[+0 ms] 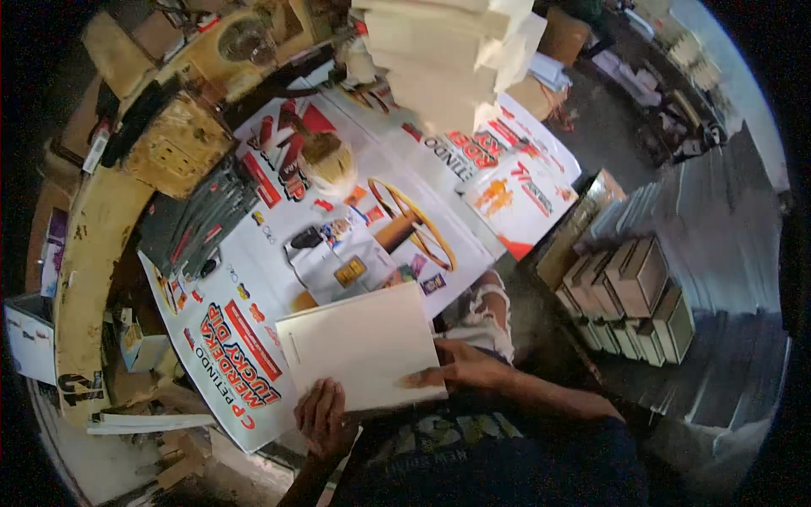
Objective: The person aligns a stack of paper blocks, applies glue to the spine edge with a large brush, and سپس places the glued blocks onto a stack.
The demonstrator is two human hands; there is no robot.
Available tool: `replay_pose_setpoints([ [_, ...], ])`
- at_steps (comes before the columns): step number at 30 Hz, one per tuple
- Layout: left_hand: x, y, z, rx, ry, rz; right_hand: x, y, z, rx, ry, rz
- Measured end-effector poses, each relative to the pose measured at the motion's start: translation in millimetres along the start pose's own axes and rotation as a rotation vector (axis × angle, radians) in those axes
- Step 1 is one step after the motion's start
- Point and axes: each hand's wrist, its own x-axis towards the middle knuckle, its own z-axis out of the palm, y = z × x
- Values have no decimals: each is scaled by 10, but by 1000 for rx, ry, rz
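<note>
A plain white book (pixel 359 342), its pale face marked only by small print near the left edge, is held tilted in front of my torso. My left hand (pixel 325 418) grips its lower left corner, fingers lying over the face. At the right edge my right hand (pixel 460 367) holds it, thumb on top and the other fingers mostly hidden. Just beyond the book, small printed pieces lie on a poster-covered worktop (pixel 245 406). Farther back on it stands a whitish round container (pixel 334 173) with something brown at its top.
A tall pile of pale paper blocks (pixel 439 59) rises at the far side. Thick books (pixel 629 291) are stacked at the right beside a high pile of grey sheets (pixel 718 228). A worn yellow machine frame (pixel 93 245) curves along the left, near a dark, streaked surface (pixel 198 215).
</note>
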Motion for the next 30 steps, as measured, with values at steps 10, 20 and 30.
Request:
replay_pose_setpoints([
  [10,-311,-287,-203,-1518,-116,-1626,-201,-6,-133,213,47,-59],
  [20,568,-341,-366,-983,-425,-997,-82,-171,-360,-418,46,-276],
  [30,409,-1057,-59,-550,-147,-485,343,-978,-265,-632,341,-809],
])
